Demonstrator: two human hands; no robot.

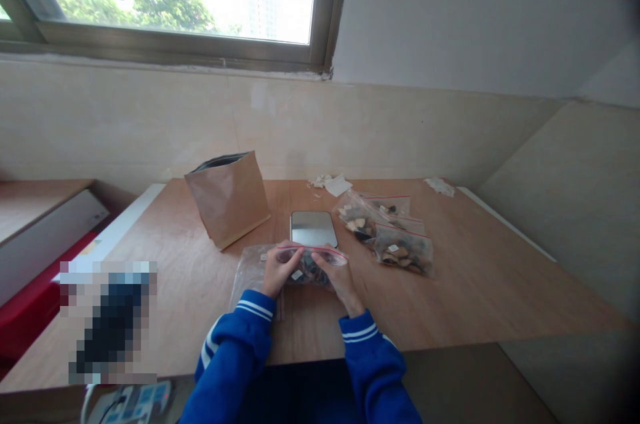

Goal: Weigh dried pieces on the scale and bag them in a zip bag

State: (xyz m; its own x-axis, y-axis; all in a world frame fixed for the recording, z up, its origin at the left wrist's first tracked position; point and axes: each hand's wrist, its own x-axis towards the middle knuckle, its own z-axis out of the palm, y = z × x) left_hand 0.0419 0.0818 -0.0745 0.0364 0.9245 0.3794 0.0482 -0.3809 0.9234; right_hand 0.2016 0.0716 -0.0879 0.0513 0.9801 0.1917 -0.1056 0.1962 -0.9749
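Both hands hold a clear zip bag (309, 271) with a red strip along its top edge; dark pieces and a small white label show inside. My left hand (280, 269) pinches the strip near its left part, thumb on top. On the right part of the same strip, my right hand (337, 275) presses with its thumb. Just behind the bag lies a flat silver scale (314, 228). Under and beside my left wrist are flat clear plastic bags (247, 277), partly hidden by the arm.
A brown paper bag (230, 201) stands open at the back left. Several filled zip bags (404, 251) lie to the right. Crumpled white paper (339, 185) is near the wall. A blurred dark object (113, 321) sits front left, above a power strip (135, 404).
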